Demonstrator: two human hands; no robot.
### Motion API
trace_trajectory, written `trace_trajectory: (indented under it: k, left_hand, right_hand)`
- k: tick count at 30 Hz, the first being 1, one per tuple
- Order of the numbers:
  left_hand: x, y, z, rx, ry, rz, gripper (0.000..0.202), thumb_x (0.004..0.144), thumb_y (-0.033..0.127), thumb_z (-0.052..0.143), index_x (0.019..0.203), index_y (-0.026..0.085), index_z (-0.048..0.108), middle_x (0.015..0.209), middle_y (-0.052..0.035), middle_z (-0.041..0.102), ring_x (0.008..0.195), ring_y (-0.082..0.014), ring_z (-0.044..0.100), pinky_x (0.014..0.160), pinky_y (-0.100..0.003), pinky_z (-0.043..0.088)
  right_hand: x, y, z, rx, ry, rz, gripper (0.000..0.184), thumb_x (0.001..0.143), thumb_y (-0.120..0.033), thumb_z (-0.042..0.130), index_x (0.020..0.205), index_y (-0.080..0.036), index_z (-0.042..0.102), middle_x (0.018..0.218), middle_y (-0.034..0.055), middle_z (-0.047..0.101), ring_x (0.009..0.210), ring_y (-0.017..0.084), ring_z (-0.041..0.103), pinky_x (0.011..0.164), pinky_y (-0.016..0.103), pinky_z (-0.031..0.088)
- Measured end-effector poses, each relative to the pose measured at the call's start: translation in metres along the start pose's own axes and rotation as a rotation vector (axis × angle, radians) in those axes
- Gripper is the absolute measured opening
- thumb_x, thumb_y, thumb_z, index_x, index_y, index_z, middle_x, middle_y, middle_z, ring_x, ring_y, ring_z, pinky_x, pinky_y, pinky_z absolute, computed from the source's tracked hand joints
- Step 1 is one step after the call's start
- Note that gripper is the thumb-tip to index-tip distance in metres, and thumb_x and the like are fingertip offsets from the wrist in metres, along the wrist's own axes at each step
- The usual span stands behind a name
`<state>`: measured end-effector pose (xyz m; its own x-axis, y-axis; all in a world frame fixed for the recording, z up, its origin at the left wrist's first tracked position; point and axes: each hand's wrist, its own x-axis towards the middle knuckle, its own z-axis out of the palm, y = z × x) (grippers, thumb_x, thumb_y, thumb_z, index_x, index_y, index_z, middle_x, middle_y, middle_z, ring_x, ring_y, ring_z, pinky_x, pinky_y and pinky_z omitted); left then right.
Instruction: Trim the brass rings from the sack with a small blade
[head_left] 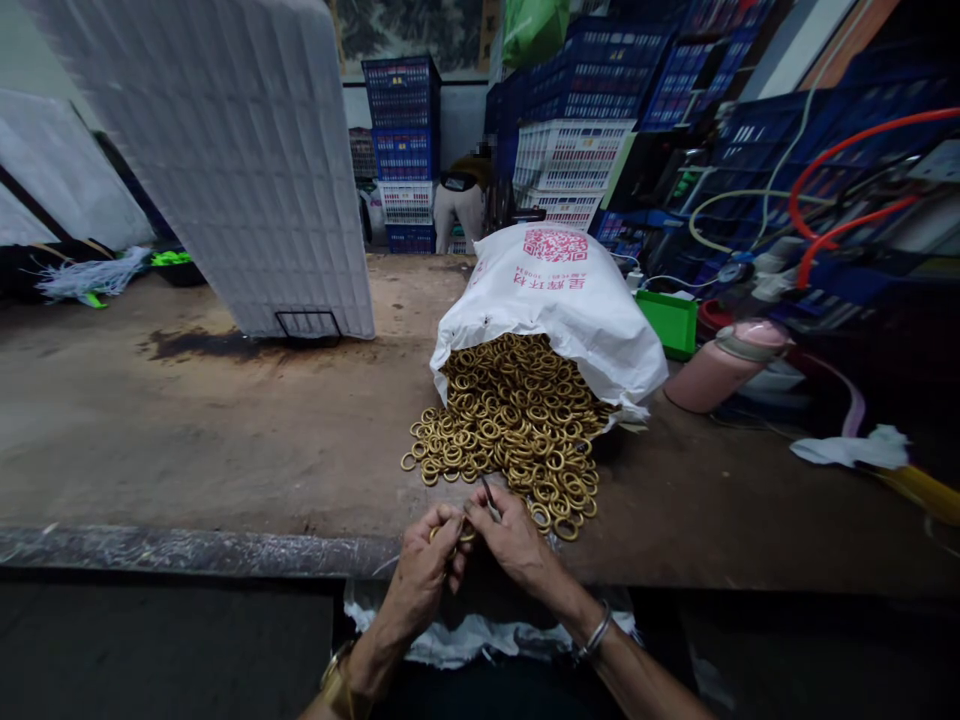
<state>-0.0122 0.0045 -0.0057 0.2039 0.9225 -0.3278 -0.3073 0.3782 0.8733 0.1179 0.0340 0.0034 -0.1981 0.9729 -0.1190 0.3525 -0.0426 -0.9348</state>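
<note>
My left hand [424,560] is closed in a pinch on a gold-coloured ring [466,535], just over the table's front edge. Meeting it from the other side, my right hand [517,545] has its fingers closed around a thin dark tool [490,494], whose tip points up and away; its exact kind is unclear. The right fingertips are touching or very close to the ring. Right beyond my hands lies a heap of gold-coloured rings [502,440], spilling from the mouth of a white woven sack [555,285] with red print.
A tall pale ribbed panel [300,170] stands in a black wire holder [307,325] on the wooden table [210,430]. At right are a pink bottle [724,365], a green tray [670,323] and red hoses [817,165]. Stacked crates [577,155] and a bending person [459,205] are behind.
</note>
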Motion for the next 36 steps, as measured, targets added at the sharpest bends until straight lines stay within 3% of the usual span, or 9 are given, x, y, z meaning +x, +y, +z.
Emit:
trace_trajectory:
  k: [13, 18, 21, 26, 29, 32, 36]
  left_hand:
    - [-0.003, 0.000, 0.002, 0.034, -0.017, -0.060, 0.029, 0.072, 0.046, 0.055, 0.076, 0.019, 0.044, 0.057, 0.0062, 0.050, 0.038, -0.0030, 0.038, 0.036, -0.014, 0.029]
    - [-0.005, 0.004, 0.005, 0.063, 0.029, -0.033, 0.031, 0.071, 0.047, 0.055, 0.074, 0.019, 0.043, 0.055, 0.0065, 0.049, 0.038, -0.0030, 0.037, 0.035, -0.013, 0.026]
    - [-0.003, 0.004, 0.006, 0.097, 0.050, 0.029, 0.032, 0.070, 0.048, 0.056, 0.071, 0.019, 0.043, 0.054, 0.0067, 0.048, 0.038, -0.0031, 0.036, 0.035, -0.014, 0.026]
    - [-0.001, 0.000, 0.005, 0.127, 0.079, 0.096, 0.033, 0.068, 0.048, 0.057, 0.066, 0.018, 0.043, 0.049, 0.0072, 0.045, 0.039, -0.0035, 0.037, 0.037, -0.014, 0.026]
    - [-0.005, -0.001, 0.002, 0.145, 0.077, 0.070, 0.033, 0.069, 0.048, 0.057, 0.066, 0.018, 0.043, 0.051, 0.0066, 0.046, 0.038, -0.0030, 0.036, 0.035, -0.013, 0.024]
    - [-0.011, 0.002, 0.000, 0.110, 0.052, -0.028, 0.031, 0.070, 0.046, 0.057, 0.070, 0.018, 0.044, 0.053, 0.0058, 0.048, 0.038, -0.0027, 0.037, 0.034, -0.012, 0.024]
    - [-0.015, 0.007, -0.003, -0.125, -0.019, -0.069, 0.026, 0.073, 0.041, 0.057, 0.076, 0.019, 0.044, 0.058, 0.0044, 0.052, 0.040, -0.0037, 0.040, 0.034, -0.013, 0.027]
  right_hand:
    - [-0.003, -0.003, -0.002, -0.009, 0.032, -0.004, 0.021, 0.079, -0.031, 0.037, 0.065, -0.018, 0.045, 0.055, -0.0052, 0.041, 0.053, 0.009, 0.040, 0.052, 0.020, 0.032]
    - [-0.009, 0.006, -0.006, -0.399, 0.034, -0.076, 0.013, 0.076, -0.020, 0.036, 0.072, -0.018, 0.049, 0.059, -0.0019, 0.049, 0.056, 0.012, 0.045, 0.054, 0.022, 0.029]
    - [-0.014, 0.009, -0.005, -0.595, -0.058, -0.136, 0.026, 0.065, -0.009, 0.038, 0.085, -0.019, 0.053, 0.067, 0.0001, 0.057, 0.062, 0.013, 0.049, 0.057, 0.023, 0.027]
    - [-0.016, 0.005, -0.003, -0.801, -0.117, -0.128, 0.032, 0.063, -0.007, 0.037, 0.087, -0.019, 0.053, 0.070, 0.0014, 0.060, 0.063, 0.015, 0.051, 0.056, 0.024, 0.024]
    - [-0.013, 0.004, -0.004, -0.892, -0.138, -0.094, 0.030, 0.066, -0.007, 0.038, 0.090, -0.018, 0.052, 0.070, 0.0029, 0.062, 0.063, 0.016, 0.053, 0.054, 0.025, 0.023]
    - [-0.008, 0.003, -0.007, -0.961, -0.095, -0.047, 0.031, 0.069, -0.008, 0.039, 0.096, -0.015, 0.051, 0.073, 0.0056, 0.063, 0.064, 0.017, 0.055, 0.053, 0.025, 0.024]
    - [0.004, -0.001, -0.007, -0.983, 0.051, -0.016, 0.031, 0.069, -0.003, 0.038, 0.094, -0.016, 0.050, 0.077, 0.0056, 0.063, 0.067, 0.016, 0.057, 0.056, 0.025, 0.027]
